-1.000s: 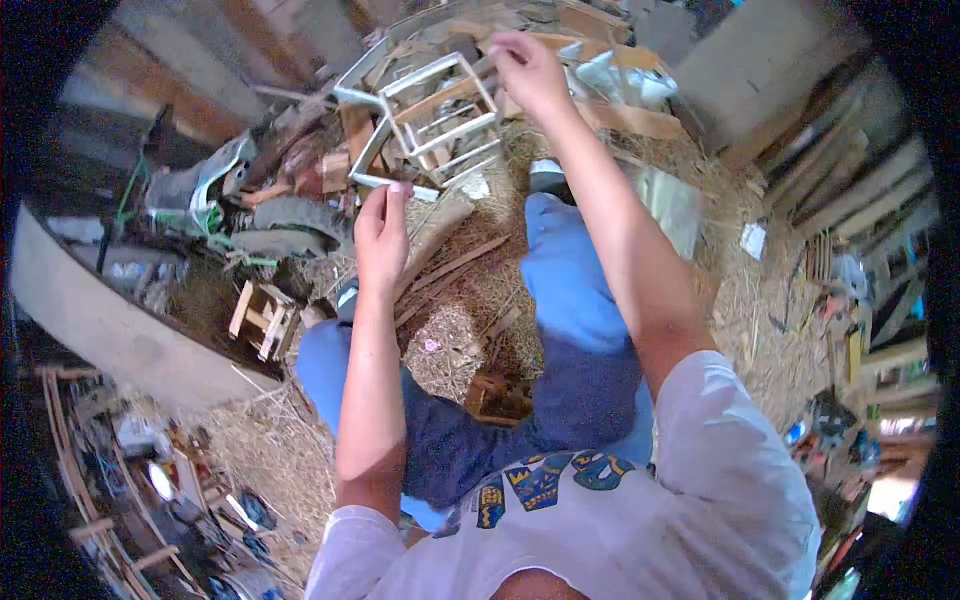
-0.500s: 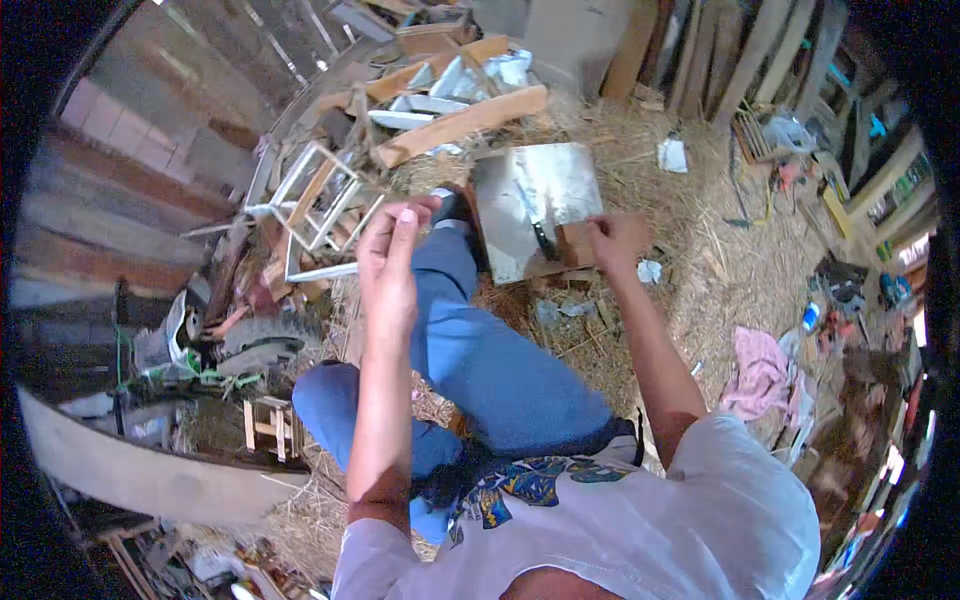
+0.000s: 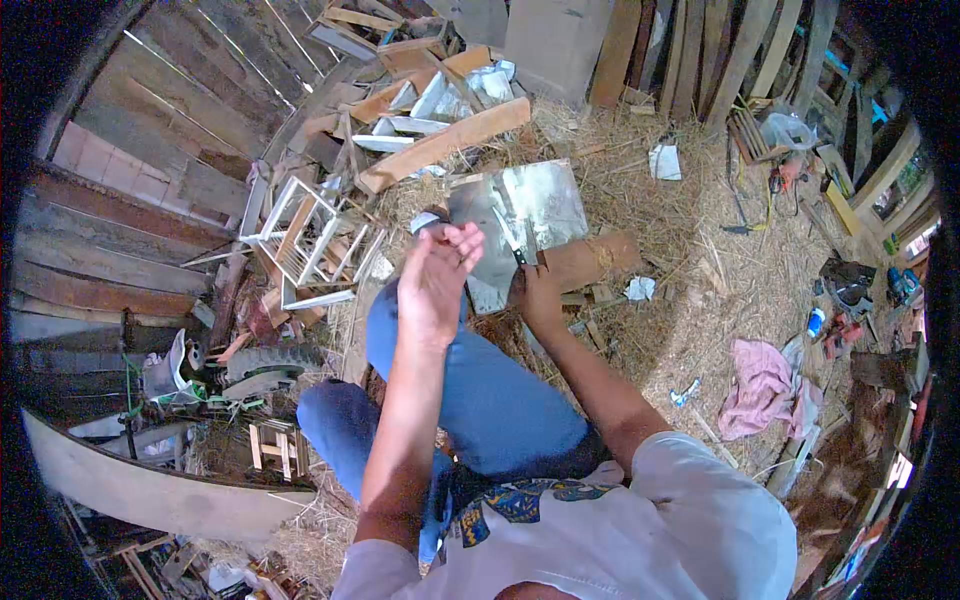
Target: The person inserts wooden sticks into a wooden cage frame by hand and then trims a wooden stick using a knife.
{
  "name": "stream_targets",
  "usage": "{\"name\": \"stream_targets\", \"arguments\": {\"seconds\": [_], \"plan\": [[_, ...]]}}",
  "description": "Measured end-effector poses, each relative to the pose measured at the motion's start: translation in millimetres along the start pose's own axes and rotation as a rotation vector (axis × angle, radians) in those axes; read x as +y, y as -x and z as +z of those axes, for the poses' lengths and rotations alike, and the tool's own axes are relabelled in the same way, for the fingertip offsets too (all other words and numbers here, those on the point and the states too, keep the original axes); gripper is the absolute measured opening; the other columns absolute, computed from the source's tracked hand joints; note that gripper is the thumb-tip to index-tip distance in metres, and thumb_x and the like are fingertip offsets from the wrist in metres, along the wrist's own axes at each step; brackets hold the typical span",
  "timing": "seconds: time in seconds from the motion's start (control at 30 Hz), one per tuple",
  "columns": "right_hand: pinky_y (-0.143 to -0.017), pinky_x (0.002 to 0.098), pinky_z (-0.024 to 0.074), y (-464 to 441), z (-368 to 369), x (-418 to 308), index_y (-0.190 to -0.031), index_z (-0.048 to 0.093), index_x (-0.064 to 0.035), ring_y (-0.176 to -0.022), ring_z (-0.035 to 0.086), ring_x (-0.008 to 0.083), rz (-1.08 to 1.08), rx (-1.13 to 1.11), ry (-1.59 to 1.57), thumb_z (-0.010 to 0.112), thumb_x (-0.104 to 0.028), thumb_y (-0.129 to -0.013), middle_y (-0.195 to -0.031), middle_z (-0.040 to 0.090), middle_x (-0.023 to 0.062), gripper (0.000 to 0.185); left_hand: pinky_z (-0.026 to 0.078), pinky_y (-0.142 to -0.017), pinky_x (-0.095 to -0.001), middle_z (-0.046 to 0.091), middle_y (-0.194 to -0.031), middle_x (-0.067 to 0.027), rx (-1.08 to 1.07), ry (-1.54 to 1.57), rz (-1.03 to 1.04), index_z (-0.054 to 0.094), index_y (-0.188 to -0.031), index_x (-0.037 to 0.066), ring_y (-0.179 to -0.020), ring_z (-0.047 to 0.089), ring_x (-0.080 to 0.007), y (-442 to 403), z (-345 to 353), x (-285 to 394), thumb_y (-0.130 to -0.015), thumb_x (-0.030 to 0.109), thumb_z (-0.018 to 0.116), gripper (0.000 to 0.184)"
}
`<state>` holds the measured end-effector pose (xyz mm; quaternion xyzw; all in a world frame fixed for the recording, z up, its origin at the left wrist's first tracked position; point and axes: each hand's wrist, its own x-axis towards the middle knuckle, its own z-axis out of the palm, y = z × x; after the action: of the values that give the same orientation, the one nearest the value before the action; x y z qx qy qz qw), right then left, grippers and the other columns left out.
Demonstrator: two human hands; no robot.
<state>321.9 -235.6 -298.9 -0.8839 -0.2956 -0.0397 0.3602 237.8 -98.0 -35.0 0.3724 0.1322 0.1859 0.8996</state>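
A knife [image 3: 507, 228] with a pale blade and dark handle lies on a grey, worn square board [image 3: 560, 190] on the ground in front of me. My right hand [image 3: 541, 298] has its fingers closed at the lower end of the handle, which they partly cover. Just right of that hand, a brown wooden block [image 3: 595, 260] rests across the board's near right edge. My left hand [image 3: 436, 280] is raised above my knee, palm showing, fingers loosely bent and partly spread, with nothing in it.
White wooden frames [image 3: 305, 235] and a heap of boards [image 3: 450, 145] lie beyond my left hand. A wheel [image 3: 270, 362] sits at left. Straw covers the floor, with a pink cloth [image 3: 757, 390] at right. Planks [image 3: 690, 60] lean at the back.
My right hand has let go of the wooden block, now lying at the board's edge, and moved left to the knife handle. My left hand has turned and its fingers have shifted right.
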Motion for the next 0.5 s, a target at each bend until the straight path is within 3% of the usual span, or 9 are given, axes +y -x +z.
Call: {"name": "stream_targets", "arguments": {"seconds": [0.13,0.27,0.37,0.5], "plan": [[-0.078,0.0552,0.0484,-3,-4,0,-0.11,0.057,0.0012,-0.093,0.06,0.0457,0.159,-0.113,0.086,0.059,-0.006,-0.086,-0.102,0.061,0.0251,0.025,0.041,-0.104,-0.044,0.06,-0.121,-0.0161,0.028,-0.007,-0.068,0.056,-0.105,0.008,-0.117,0.056,-0.0301,-3,5,-4,-0.102,0.044,0.046,0.037],[-0.08,0.0561,0.0489,-7,-16,-4,-0.109,0.055,0.0009,-0.095,0.06,0.0467,0.14,-0.103,0.11,0.062,-0.009,-0.085,-0.107,0.06,0.0266,0.027,0.042,-0.101,-0.0445,0.06,-0.121,-0.015,0.002,0.015,-0.121,0.056,-0.105,0.008,-0.114,0.057,-0.0304,-4,5,-9,-0.101,0.045,0.046,0.039],[-0.082,0.0547,0.0495,-12,-5,6,-0.112,0.054,-0.0003,-0.098,0.06,0.0467,0.313,-0.303,0.065,0.065,-0.012,-0.082,-0.11,0.06,0.0272,0.034,0.044,-0.099,-0.0448,0.06,-0.121,-0.0151,0.016,-0.003,-0.137,0.056,-0.106,0.008,-0.111,0.059,-0.0304,-2,7,-9,-0.101,0.047,0.047,0.04],[-0.08,0.0528,0.0515,-3,-26,8,-0.113,0.056,0.0005,-0.089,0.063,0.0455,0.222,-0.221,-0.023,0.068,-0.013,-0.078,-0.094,0.065,0.0254,0.039,0.045,-0.098,-0.0449,0.061,-0.12,-0.0156,0.018,0.018,-0.142,0.056,-0.108,0.008,-0.109,0.059,-0.0304,5,0,-5,-0.1,0.047,0.048,0.041]]}}
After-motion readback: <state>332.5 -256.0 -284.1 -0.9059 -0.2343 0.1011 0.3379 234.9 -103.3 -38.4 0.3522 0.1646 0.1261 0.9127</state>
